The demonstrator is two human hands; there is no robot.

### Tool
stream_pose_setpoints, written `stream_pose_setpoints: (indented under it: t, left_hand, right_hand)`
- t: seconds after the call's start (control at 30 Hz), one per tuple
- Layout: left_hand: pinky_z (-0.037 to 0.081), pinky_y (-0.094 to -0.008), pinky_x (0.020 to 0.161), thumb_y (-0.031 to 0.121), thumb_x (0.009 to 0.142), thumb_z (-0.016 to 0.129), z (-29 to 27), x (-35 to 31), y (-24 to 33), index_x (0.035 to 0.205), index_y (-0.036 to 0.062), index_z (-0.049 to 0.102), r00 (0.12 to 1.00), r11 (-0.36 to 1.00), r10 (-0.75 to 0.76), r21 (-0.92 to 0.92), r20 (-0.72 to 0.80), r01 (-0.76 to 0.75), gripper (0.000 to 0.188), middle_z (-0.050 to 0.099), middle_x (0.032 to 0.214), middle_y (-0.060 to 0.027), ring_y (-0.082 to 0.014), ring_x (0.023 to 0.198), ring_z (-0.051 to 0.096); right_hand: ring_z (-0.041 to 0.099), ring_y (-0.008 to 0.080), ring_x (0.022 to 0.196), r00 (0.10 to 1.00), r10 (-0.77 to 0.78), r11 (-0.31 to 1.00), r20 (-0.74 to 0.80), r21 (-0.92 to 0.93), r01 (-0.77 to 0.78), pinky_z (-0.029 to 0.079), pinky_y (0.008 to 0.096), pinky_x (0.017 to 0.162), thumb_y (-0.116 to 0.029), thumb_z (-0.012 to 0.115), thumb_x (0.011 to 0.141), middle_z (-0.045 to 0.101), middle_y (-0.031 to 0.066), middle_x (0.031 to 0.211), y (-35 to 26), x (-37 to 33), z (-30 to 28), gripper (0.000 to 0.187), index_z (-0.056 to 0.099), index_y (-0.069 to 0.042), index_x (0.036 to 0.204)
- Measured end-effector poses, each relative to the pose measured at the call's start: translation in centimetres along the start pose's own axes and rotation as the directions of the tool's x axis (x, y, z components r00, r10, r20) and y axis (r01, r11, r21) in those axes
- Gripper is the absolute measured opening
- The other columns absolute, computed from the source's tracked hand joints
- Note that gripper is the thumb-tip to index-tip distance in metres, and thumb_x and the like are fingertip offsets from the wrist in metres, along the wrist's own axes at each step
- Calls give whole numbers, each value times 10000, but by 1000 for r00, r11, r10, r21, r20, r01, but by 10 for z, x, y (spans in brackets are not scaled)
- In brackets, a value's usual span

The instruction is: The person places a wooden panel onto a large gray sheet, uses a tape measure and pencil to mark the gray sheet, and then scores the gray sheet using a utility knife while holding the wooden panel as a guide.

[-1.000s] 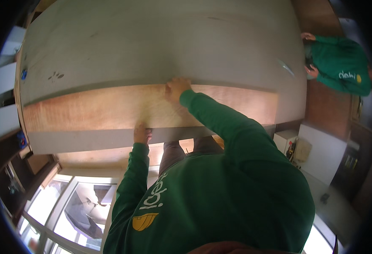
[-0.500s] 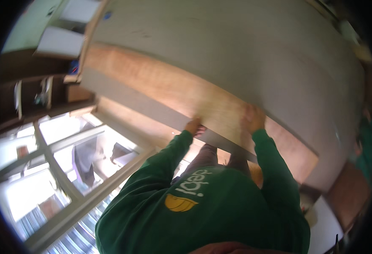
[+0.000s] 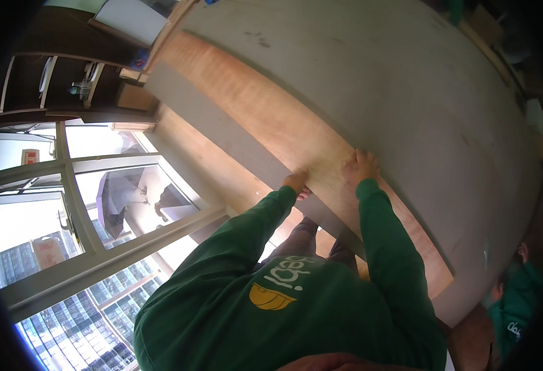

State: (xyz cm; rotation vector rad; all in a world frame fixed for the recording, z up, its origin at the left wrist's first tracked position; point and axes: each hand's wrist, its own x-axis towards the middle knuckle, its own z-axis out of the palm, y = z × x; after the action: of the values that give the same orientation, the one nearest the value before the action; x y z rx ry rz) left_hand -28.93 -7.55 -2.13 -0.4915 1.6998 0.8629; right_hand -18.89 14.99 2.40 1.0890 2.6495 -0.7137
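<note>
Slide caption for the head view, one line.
Left hand at the near edge, right hand at the far edge of a long wooden board lying on a grey table.

Beyond the right hand point(image 3: 363, 167), broad passage is offered over the grey tabletop point(image 3: 444, 117), bounded well to the right by a co-worker point(image 3: 521, 303). Toward the body from the left hand point(image 3: 296, 182), the way is blocked by the person's torso point(image 3: 339, 328); between both, a short stretch of wooden board point(image 3: 313, 147) is exposed.

Head-worn fisheye view (strongly curved), looking down past the green sweatshirt point(image 3: 339, 315), hands point(image 3: 363, 167) near
</note>
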Motion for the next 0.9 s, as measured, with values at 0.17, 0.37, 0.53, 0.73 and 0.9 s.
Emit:
stream_pose_setpoints:
  t: [0.17,0.37,0.53,0.73,0.9]
  left_hand:
    - [502,-314,505,589,908,526,10,-23,-7,1140,69,614,978,978,206,-31,-9,-207,577,634,732,-103,-189,584,619]
    - [533,-332,539,582,908,543,-5,-25,-32,1242,88,548,969,963,244,-106,-38,-246,596,641,797,-112,-209,629,654]
    - [539,-332,593,486,914,573,-17,-31,-45,1196,102,562,962,936,275,-231,2,-267,477,641,861,-106,-215,695,665]
    - [540,-366,691,342,927,574,-19,-54,-40,1087,100,555,942,901,309,-358,132,-246,291,643,868,-105,-244,812,671]
    - [519,-427,817,202,864,575,-34,-47,-50,1116,73,571,719,717,684,65,126,-694,283,661,962,-139,-316,927,648]
  right_hand:
    - [456,389,1229,999,26,986,42,161,-33,358,489,1060,-484,629,821,478,193,1323,19,18,9,613,587,-104,1301]
    - [543,390,1124,988,-56,920,146,392,-6,438,431,994,-451,659,821,538,215,1232,11,13,8,547,651,-5,1138]
    - [563,375,1153,975,-76,922,211,386,-12,446,416,988,-484,620,868,571,262,1248,-2,14,-8,593,631,41,1145]
    - [629,406,997,958,-2,965,288,253,-74,491,437,860,-572,559,893,648,277,1067,-30,15,-38,622,646,25,1044]
    - [645,385,916,948,3,974,318,215,-75,496,443,813,-606,514,904,670,243,986,-54,7,-90,634,655,6,986]
